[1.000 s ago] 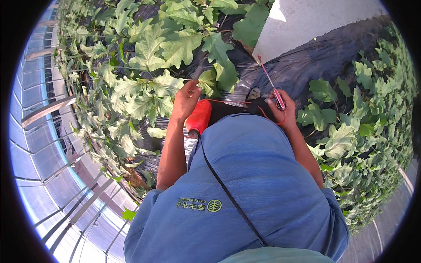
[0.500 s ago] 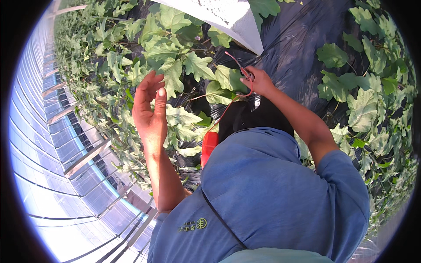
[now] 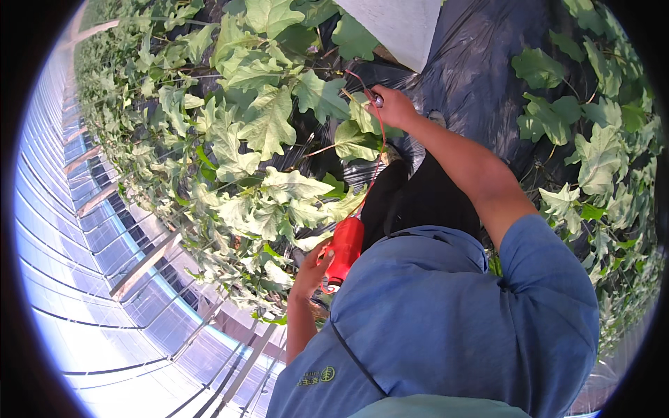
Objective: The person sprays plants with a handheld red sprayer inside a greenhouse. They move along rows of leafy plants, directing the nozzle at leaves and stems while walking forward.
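Note:
Down at my left hip my left hand (image 3: 309, 275) is at a red bottle (image 3: 346, 244), its fingers curled against the bottle's side; part of the grip is hidden. My right hand (image 3: 390, 108) is out ahead, closed around a slim metal tool (image 3: 378, 101), mostly covered by the fingers. A thin red cord or tube (image 3: 382, 146) runs from the bottle up to this tool, and a thin red end sticks out past the hand. Broad lobed green leaves (image 3: 355, 139) lie right beside my right hand.
Leafy plants (image 3: 268, 125) fill the left, and another row (image 3: 592, 146) stands on the right. Black plastic film (image 3: 481, 63) covers the ground between them. A pale panel (image 3: 401, 31) juts in at the top. Greenhouse sheeting and ribs (image 3: 97, 279) curve along the far left.
My left hand has dropped from open in the air above the leaves to the red bottle. My right hand, with the tool, has shifted slightly left and farther away.

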A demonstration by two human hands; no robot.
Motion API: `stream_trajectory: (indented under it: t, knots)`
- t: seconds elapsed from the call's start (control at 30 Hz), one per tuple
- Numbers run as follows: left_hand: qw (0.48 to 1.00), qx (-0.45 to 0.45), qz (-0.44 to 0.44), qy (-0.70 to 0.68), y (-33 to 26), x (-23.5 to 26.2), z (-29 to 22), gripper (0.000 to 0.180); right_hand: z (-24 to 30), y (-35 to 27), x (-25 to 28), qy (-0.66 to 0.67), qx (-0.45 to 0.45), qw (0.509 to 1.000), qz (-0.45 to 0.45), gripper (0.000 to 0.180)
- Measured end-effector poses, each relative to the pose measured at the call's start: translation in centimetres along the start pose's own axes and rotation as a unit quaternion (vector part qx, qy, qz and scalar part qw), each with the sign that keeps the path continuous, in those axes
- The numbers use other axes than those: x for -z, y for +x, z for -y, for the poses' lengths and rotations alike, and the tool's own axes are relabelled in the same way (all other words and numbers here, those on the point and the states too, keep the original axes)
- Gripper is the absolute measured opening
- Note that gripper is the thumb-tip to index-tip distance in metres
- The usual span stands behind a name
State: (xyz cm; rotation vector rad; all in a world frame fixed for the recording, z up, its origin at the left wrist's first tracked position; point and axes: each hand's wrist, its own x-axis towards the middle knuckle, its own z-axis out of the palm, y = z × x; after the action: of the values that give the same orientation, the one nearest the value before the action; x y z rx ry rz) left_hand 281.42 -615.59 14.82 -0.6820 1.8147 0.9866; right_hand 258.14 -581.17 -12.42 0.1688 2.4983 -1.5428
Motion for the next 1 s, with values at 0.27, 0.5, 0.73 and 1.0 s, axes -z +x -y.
stream_trajectory:
  t: [0.27, 0.5, 0.73, 1.0]
  knots:
    - [0.975, -0.038, -0.103, -0.194, -1.6, -8.8, 13.1, 0.052, -1.5, 9.3, -7.3, 0.002, 0.018, 1.0, -0.024, 0.038]
    - [0.964, 0.06, -0.124, -0.227, -2.8, -12.5, 14.7, 0.051, -7.6, 16.5, -12.8, -0.066, -0.022, 0.998, 0.006, 0.038]
    - [0.989, 0.054, -0.118, -0.069, -1.5, -14.1, 11.6, 0.055, -12.8, 22.1, -14.5, -0.061, 0.042, 0.997, 0.034, 0.037]
    - [0.994, 0.019, -0.098, -0.053, 1.6, -15.0, 8.8, 0.054, -14.9, 25.9, -16.7, -0.197, 0.105, 0.974, 0.032, 0.052]
